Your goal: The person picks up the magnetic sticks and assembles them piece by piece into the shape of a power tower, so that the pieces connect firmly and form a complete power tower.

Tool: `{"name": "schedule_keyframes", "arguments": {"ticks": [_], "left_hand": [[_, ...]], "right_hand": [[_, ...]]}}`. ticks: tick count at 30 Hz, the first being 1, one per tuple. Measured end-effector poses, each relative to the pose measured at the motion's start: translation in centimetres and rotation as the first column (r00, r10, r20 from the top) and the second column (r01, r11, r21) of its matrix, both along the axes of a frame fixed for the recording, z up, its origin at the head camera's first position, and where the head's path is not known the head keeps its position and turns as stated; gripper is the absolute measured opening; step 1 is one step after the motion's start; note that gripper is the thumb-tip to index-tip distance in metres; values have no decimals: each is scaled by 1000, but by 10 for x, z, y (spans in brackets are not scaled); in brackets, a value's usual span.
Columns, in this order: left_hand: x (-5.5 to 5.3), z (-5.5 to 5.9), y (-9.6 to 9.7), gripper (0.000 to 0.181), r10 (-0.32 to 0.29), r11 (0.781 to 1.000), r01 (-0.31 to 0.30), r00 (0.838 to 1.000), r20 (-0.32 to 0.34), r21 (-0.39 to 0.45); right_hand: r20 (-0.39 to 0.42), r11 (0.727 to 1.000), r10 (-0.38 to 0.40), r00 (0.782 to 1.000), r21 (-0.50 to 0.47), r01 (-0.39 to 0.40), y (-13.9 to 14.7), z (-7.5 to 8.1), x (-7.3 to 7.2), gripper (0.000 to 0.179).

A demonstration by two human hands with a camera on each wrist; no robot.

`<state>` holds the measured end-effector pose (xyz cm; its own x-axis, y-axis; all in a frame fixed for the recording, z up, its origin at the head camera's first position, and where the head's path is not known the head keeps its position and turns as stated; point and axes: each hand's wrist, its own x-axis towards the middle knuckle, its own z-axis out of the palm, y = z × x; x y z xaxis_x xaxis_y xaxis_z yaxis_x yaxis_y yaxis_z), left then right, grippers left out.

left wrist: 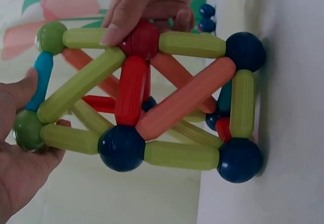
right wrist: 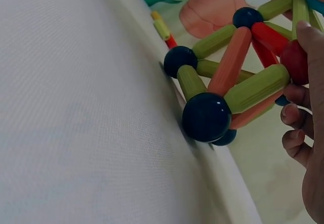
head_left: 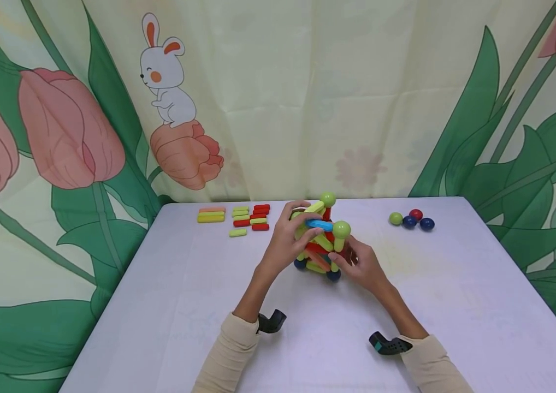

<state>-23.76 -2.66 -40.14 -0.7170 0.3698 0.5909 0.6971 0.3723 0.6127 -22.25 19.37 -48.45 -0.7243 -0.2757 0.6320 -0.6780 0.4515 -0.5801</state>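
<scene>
1. The left hand (head_left: 285, 240) is clamped round the top end of the stick-and-ball tower (left wrist: 131, 89), its thumb on the blue stick (left wrist: 40, 82). Squeezing too hard could pop that stick off the green ball (left wrist: 29, 129) beside the thumb.
2. The right hand (head_left: 362, 266) pinches the red ball (left wrist: 143, 40), lower down and across from the left hand. A sideways pull there could open the joints around it, since the sticks seem only to meet the balls at their tips.
3. The tower stands between the hands, its dark blue balls (left wrist: 240, 160) below both grips, apparently resting on the table (head_left: 199, 305). If the hands pushed unevenly, the frame might lean, twist or roll.
4. An outward swing of either arm could scatter the loose sticks (head_left: 242, 223) beyond the left hand or the loose balls (head_left: 409, 222) beyond the right.
</scene>
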Motion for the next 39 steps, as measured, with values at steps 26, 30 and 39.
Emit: {"name": "schedule_keyframes", "arguments": {"ticks": [26, 30, 39], "left_hand": [[-73, -77, -78, 45, 547, 796, -348, 764, 342, -494], [-74, -78, -78, 44, 557, 751, -354, 794, 245, -557], [-76, -81, -72, 28, 596, 715, -374, 768, 235, -591]], "right_hand": [[120, 988, -25, 992, -148, 42, 12, 27, 13, 31], [132, 986, 16, 991, -164, 6, 13, 26, 11, 30], [161, 968, 78, 984, -247, -36, 21, 2, -7, 26]]}}
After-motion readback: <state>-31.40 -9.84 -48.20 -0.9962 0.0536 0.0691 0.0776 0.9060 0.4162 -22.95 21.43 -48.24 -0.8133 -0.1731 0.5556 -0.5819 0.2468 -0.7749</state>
